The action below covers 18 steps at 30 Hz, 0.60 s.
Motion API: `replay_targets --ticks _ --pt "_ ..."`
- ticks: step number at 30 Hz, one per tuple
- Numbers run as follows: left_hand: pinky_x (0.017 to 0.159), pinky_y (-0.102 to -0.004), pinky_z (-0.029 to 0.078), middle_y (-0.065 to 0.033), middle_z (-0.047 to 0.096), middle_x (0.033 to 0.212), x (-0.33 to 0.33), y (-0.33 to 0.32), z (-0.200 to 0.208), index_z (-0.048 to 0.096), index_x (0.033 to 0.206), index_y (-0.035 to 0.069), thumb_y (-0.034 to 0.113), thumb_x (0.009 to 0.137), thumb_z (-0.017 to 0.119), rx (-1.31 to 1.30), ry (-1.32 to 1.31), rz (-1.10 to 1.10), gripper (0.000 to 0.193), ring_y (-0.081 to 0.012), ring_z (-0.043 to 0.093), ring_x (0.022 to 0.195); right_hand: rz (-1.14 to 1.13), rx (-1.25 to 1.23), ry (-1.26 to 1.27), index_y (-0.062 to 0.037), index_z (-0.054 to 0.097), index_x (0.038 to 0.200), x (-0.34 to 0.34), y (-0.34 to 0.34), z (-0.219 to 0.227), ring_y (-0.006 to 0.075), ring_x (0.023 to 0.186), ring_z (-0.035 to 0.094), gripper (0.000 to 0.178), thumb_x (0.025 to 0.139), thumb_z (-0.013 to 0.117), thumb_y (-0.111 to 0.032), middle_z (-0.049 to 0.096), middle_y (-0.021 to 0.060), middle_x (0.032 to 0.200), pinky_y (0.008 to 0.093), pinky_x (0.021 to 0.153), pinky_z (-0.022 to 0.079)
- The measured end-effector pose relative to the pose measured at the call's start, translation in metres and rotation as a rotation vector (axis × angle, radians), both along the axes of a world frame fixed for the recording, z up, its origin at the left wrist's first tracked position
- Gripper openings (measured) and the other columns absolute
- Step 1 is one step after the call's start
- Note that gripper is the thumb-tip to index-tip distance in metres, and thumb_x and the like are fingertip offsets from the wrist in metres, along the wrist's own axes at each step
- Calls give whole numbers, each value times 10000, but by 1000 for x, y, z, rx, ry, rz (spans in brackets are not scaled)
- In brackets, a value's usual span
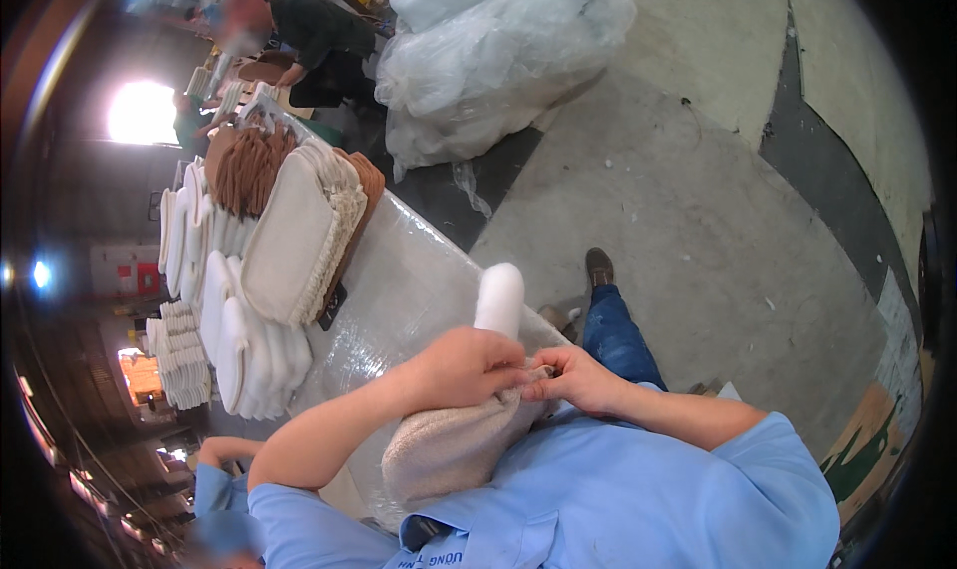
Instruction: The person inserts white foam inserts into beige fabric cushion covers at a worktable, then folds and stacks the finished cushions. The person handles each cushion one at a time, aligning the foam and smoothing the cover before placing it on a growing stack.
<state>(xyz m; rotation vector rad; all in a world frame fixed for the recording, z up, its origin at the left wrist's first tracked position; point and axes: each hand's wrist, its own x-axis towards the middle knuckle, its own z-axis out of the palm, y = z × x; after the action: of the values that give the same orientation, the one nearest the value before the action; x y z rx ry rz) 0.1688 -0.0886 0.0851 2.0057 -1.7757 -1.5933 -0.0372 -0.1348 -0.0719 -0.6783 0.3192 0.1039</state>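
Observation:
A beige fleecy fabric cover (449,454) bulges against my front, near the table's edge. From its far side a white padded piece (500,295) with a rounded end sticks out; where it runs behind my hands is hidden. My left hand (471,368) lies over the cover's upper edge, with its fingers pinching the fabric. Close beside it, my right hand (570,378) grips a gathered bit of the same edge between thumb and fingers. Both hands are closed and nearly touch each other.
The table (399,270) has clear plastic film over it. On it stand cream covers (299,235), brown covers (254,170) and folded white pads (244,345). Beyond lies a big plastic bag (498,66) with white filling. One person (319,41) works farther off; another's arm (224,454) shows at left.

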Motion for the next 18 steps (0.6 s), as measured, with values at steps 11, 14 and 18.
replay_targets --ticks 11,14,18 --pt "712 -454 542 -170 711 849 -4 -11 13 692 915 71 351 1003 700 157 -157 -205 294 -386 705 811 153 -810 -161 -79 756 1016 -5 -17 15 281 1036 661 221 1012 733 -298 688 122 1159 403 937 509" --pt "830 -484 552 -208 710 1092 -4 -14 13 719 889 80 397 1002 693 149 -210 -284 337 -408 696 1010 -113 -1298 -290 -85 760 1006 -3 -28 25 456 1370 494 251 1000 730 -334 513 230 1491 569 1111 417" --pt "1078 -550 474 -255 489 1521 9 -7 0 741 907 93 385 975 724 -526 -421 -394 301 -481 512 1375 -23 -1396 -254 -137 799 1064 14 -46 24 528 1583 123 266 984 738 -382 168 268 1712 698 1215 243"
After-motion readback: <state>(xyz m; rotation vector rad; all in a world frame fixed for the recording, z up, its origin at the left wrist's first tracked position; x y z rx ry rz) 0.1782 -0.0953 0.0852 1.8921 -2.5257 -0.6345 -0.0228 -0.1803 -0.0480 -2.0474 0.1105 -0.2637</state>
